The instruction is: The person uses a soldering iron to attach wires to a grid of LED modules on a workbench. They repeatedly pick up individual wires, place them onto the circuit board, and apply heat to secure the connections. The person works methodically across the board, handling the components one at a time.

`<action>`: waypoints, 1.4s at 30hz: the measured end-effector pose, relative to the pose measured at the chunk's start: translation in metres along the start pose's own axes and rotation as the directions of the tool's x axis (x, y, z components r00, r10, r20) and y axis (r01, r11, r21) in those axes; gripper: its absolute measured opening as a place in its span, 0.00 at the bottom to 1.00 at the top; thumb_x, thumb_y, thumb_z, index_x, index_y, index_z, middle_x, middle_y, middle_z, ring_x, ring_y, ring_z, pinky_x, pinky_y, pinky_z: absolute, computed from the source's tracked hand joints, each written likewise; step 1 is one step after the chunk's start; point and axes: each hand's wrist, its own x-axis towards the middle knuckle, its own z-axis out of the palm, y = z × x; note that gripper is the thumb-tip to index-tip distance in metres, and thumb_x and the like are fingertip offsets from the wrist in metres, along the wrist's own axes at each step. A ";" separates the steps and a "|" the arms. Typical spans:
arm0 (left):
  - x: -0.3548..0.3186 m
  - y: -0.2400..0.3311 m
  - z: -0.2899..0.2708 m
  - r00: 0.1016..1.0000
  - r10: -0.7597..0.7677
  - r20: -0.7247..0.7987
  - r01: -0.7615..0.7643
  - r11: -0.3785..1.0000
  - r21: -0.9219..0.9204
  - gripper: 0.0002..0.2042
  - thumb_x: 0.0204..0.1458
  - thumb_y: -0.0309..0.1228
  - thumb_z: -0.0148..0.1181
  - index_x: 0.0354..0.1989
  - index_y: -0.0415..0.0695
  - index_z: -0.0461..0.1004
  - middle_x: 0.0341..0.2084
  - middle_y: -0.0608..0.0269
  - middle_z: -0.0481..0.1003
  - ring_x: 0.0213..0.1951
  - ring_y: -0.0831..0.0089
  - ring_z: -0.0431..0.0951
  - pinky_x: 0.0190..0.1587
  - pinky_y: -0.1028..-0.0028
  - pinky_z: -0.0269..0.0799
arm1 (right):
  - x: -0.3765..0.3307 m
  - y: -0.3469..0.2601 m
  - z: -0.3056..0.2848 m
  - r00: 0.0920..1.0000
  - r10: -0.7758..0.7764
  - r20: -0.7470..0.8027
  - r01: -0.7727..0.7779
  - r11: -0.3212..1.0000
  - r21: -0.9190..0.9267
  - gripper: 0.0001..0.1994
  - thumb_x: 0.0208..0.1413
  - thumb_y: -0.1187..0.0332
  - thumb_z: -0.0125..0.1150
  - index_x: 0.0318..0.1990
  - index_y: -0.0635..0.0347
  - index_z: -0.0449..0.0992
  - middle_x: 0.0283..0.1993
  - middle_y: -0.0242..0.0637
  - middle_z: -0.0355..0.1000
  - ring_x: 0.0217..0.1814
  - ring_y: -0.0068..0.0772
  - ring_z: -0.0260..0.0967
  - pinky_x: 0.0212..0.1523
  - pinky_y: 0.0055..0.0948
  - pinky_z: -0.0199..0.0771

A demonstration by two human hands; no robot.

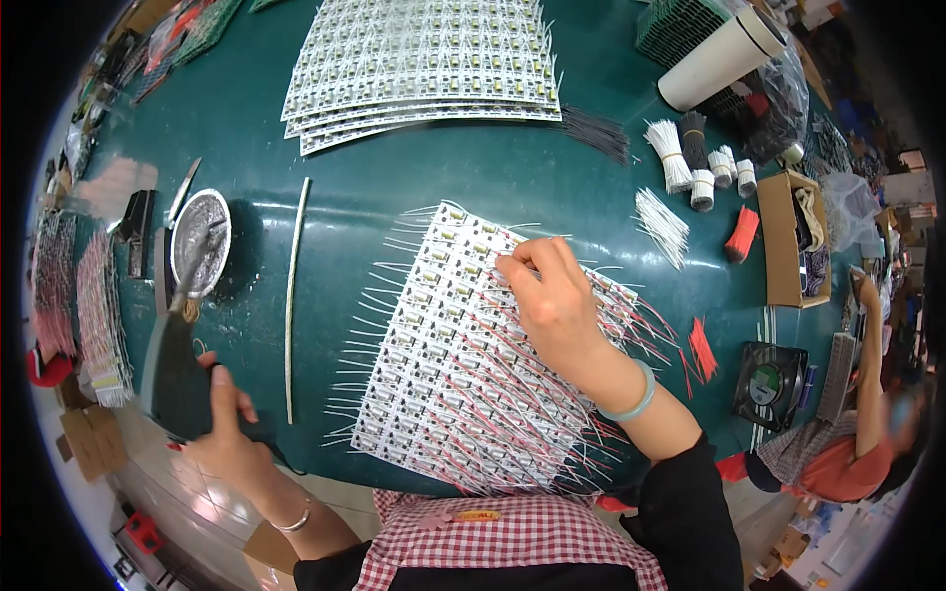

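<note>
My left hand (229, 433) is closed around the handle of a dark soldering gun (179, 379). The gun's tip reaches into a round metal bowl (225, 241) with a silvery, solder-like inside. In front of me lies a white panel of small circuit boards (409, 340), tilted on the table. Thin white wires stick out along its left edge, and red and white wires cover its right part. My right hand (557, 300) rests over the panel's upper middle with thumb and forefinger pinched together. Whatever is between those fingertips is too small to make out.
A pale thin rod (297, 295) lies between bowl and panel. Stacked board panels (424, 69) sit at the back. Wire bundles (668, 158), loose red wires (702, 350), a cardboard box (783, 241) and a black fan (769, 384) are on the right. Another person (838, 458) works at far right.
</note>
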 end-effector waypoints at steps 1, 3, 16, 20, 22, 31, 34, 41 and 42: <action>-0.014 0.008 0.008 1.000 0.016 0.017 -0.016 1.000 -0.010 0.14 0.51 0.18 0.62 0.47 0.32 0.74 0.36 0.57 0.78 0.18 0.83 0.67 0.17 0.83 0.58 | 0.000 0.000 -0.001 1.000 0.005 0.003 -0.005 1.000 -0.001 0.14 0.40 0.81 0.59 0.39 0.67 0.76 0.39 0.41 0.67 0.41 0.40 0.66 0.34 0.35 0.71; -0.031 0.022 0.019 0.986 -0.052 0.156 0.067 0.993 -0.096 0.18 0.49 0.16 0.61 0.51 0.33 0.72 0.38 0.55 0.77 0.19 0.82 0.68 0.18 0.82 0.61 | 0.001 0.001 -0.002 1.000 0.016 0.003 -0.016 1.000 -0.002 0.14 0.41 0.81 0.59 0.39 0.67 0.75 0.40 0.41 0.67 0.41 0.41 0.66 0.35 0.35 0.71; -0.068 0.018 0.028 0.889 -0.170 0.426 0.211 0.976 -0.050 0.19 0.45 0.17 0.69 0.47 0.33 0.77 0.36 0.60 0.80 0.30 0.78 0.77 0.33 0.79 0.73 | -0.002 -0.017 -0.032 0.999 0.029 -0.019 -0.030 1.000 -0.010 0.13 0.39 0.82 0.59 0.38 0.65 0.76 0.34 0.39 0.68 0.38 0.41 0.66 0.36 0.35 0.70; -0.077 0.012 0.024 0.839 -0.125 0.529 0.139 0.990 0.014 0.21 0.45 0.15 0.65 0.50 0.33 0.74 0.35 0.57 0.78 0.21 0.82 0.70 0.20 0.83 0.63 | -0.002 -0.022 -0.017 1.000 0.025 0.003 -0.025 0.999 0.038 0.13 0.40 0.83 0.60 0.37 0.65 0.77 0.34 0.38 0.68 0.36 0.39 0.67 0.34 0.35 0.70; -0.081 0.015 0.027 0.818 -0.156 0.554 0.177 0.984 0.016 0.19 0.44 0.15 0.66 0.48 0.33 0.76 0.33 0.60 0.79 0.21 0.83 0.71 0.20 0.83 0.63 | -0.006 -0.019 -0.006 1.000 0.024 -0.015 -0.023 0.999 0.042 0.13 0.41 0.83 0.60 0.37 0.64 0.77 0.34 0.38 0.68 0.36 0.39 0.67 0.34 0.35 0.70; -0.090 0.007 0.040 0.846 0.012 0.534 -0.024 1.000 0.016 0.08 0.44 0.20 0.71 0.33 0.35 0.79 0.28 0.63 0.78 0.29 0.80 0.75 0.32 0.77 0.70 | -0.009 -0.018 0.001 0.999 0.025 -0.028 -0.024 1.000 0.018 0.13 0.41 0.83 0.60 0.38 0.64 0.77 0.34 0.38 0.68 0.36 0.39 0.67 0.34 0.34 0.71; -0.086 0.009 0.040 0.793 -0.046 0.607 0.056 0.998 0.002 0.08 0.44 0.20 0.70 0.33 0.34 0.79 0.29 0.62 0.78 0.28 0.80 0.75 0.31 0.77 0.70 | -0.010 -0.020 -0.001 0.999 0.039 -0.034 -0.038 0.999 0.024 0.13 0.41 0.83 0.61 0.38 0.64 0.77 0.34 0.38 0.68 0.36 0.38 0.67 0.33 0.33 0.71; -0.089 0.011 0.042 0.809 -0.015 0.588 0.009 1.000 0.013 0.08 0.44 0.18 0.67 0.34 0.32 0.78 0.29 0.62 0.76 0.29 0.81 0.74 0.29 0.78 0.69 | -0.010 -0.020 0.000 0.998 0.044 -0.043 -0.044 0.999 0.017 0.14 0.40 0.82 0.61 0.39 0.65 0.78 0.33 0.38 0.67 0.35 0.37 0.67 0.33 0.33 0.70; -0.085 0.015 0.043 0.773 -0.007 0.634 -0.011 1.000 0.024 0.08 0.44 0.18 0.67 0.34 0.32 0.78 0.29 0.62 0.76 0.29 0.82 0.74 0.28 0.79 0.69 | -0.009 -0.020 0.000 0.998 0.042 -0.045 -0.041 0.999 0.016 0.14 0.40 0.83 0.61 0.39 0.65 0.78 0.33 0.38 0.67 0.35 0.37 0.67 0.32 0.33 0.70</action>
